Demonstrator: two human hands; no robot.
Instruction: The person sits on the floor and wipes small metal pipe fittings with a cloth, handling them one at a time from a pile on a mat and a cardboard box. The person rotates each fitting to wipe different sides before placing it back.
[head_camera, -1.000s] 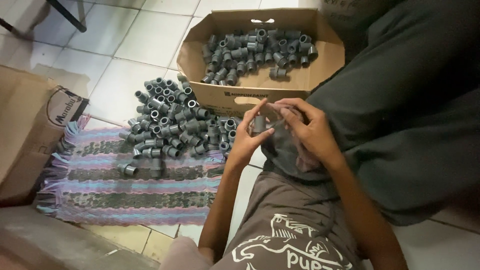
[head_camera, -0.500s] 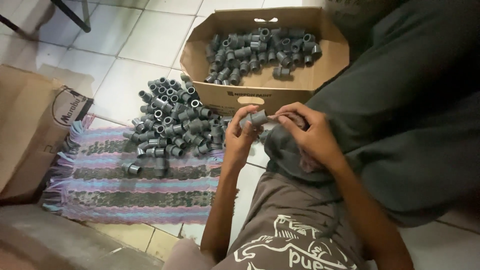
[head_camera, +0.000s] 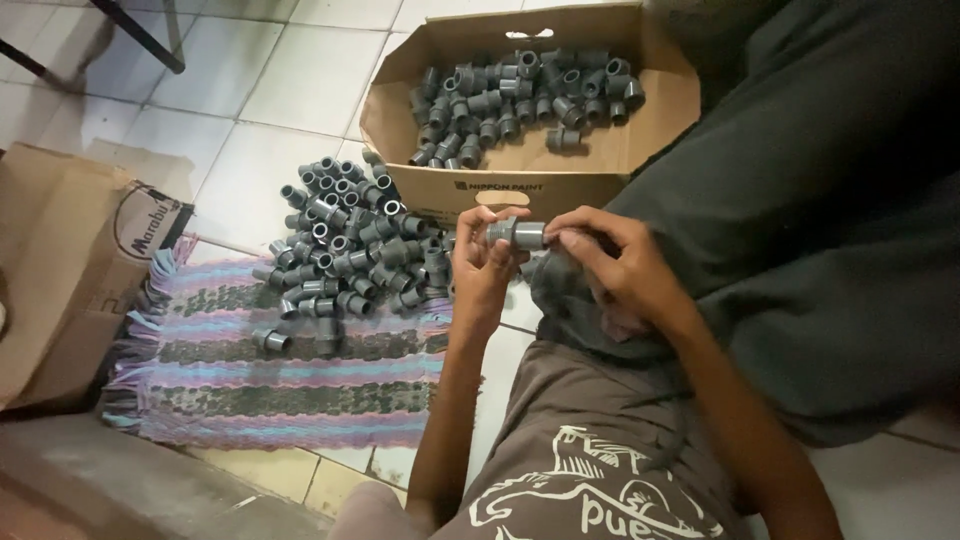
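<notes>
While I watch the head view, left hand (head_camera: 483, 268) and right hand (head_camera: 612, 262) both pinch one grey pipe fitting (head_camera: 520, 234), held level between them just before the open cardboard box (head_camera: 520, 190). Loose fittings pile (head_camera: 345, 255) lies on tile floor and striped rug (head_camera: 280, 385), left of hands.

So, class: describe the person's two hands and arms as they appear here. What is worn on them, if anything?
Both hands are bare: the left hand and the right hand wear no gloves, and no rings or watch can be seen. Both forearms are uncovered, with no sleeves reaching them. The arms are slim, the fingers long. Below them shows a brown garment with a white printed design.
</notes>
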